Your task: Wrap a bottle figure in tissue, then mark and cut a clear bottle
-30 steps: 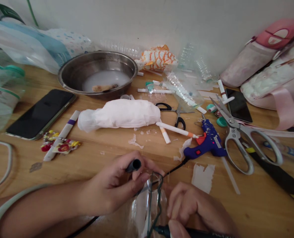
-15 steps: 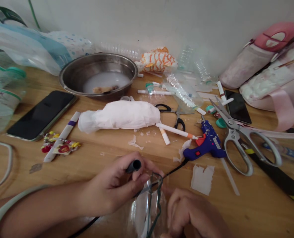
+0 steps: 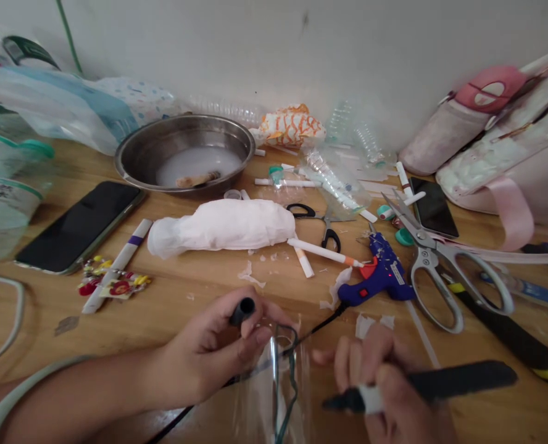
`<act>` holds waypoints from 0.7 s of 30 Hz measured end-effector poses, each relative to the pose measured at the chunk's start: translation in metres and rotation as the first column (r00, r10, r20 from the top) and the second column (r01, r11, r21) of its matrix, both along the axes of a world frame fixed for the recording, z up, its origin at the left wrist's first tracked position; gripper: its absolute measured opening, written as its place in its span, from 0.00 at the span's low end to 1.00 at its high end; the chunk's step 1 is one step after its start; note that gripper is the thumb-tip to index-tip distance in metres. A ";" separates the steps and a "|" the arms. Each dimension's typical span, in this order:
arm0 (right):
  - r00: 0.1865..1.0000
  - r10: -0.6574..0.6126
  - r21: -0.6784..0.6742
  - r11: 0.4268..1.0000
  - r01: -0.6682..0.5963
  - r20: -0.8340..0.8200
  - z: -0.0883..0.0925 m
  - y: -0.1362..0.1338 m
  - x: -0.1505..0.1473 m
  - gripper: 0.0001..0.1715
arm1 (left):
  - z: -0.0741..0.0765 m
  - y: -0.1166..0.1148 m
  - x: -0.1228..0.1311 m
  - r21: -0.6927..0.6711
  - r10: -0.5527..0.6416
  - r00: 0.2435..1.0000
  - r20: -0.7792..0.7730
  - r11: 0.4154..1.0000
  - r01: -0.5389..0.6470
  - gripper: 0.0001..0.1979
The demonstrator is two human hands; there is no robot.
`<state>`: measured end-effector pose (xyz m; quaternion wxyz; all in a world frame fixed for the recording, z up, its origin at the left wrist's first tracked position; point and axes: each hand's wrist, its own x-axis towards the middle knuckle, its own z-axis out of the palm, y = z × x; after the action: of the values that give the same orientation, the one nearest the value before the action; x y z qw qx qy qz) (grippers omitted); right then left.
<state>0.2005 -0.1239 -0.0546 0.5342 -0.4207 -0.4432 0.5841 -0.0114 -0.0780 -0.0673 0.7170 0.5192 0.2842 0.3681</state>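
My left hand (image 3: 204, 354) is closed, a black marker cap (image 3: 242, 312) tucked between its fingers with the hollow end facing me. Its thumb and fingers also pinch the top of a clear plastic piece (image 3: 265, 404), which looks cut from a bottle. A dark green outline (image 3: 294, 376) runs down that plastic in a narrow loop. Just to the right, my right hand (image 3: 387, 376) grips an uncapped black marker (image 3: 463, 379), its dark tip pointing left toward the plastic, apart from it. The lower end of the plastic leaves the frame.
Beyond my hands lie a white-wrapped bottle shape (image 3: 228, 227), a blue glue gun (image 3: 378, 277) and large scissors (image 3: 429, 246). A metal bowl (image 3: 130, 154) of cloudy liquid holds a brush. A phone (image 3: 77, 225) lies left; a pink bag (image 3: 533, 185) stands right.
My right hand has come up and slightly right, off the plastic, and the marker in it now shows fully. My left hand keeps its hold. The view has tilted up slightly.
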 end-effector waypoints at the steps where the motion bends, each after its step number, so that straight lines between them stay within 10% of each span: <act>1: 0.993 -0.092 -0.052 0.995 0.088 -0.079 0.001 0.003 0.000 0.14 | -0.001 0.000 -0.001 0.026 0.007 1.000 0.006 1.000 -0.007 0.10; 7: 0.920 -0.344 0.003 0.937 0.349 0.188 -0.011 0.011 0.002 0.08 | -0.008 -0.002 -0.001 0.035 0.098 0.995 0.036 0.994 -0.099 0.08; 12: 0.986 -0.065 0.101 0.994 0.050 0.152 -0.006 0.011 0.012 0.17 | -0.008 0.000 0.003 -0.030 0.070 0.993 0.092 0.997 -0.068 0.10; 16: 0.988 0.156 0.119 0.981 -0.153 -0.016 0.001 0.007 0.012 0.04 | -0.001 0.000 0.002 -0.030 -0.093 0.995 -0.028 0.995 0.092 0.14; 21: 0.980 -0.119 0.117 0.988 0.101 0.157 -0.002 -0.006 -0.009 0.11 | 0.003 0.000 0.003 0.055 -0.190 0.972 -0.137 0.978 0.199 0.17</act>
<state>0.1911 -0.1299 -0.0562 0.5495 -0.4615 -0.4927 0.4922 -0.0088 -0.0780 -0.0645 0.7111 0.5920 0.2656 0.2706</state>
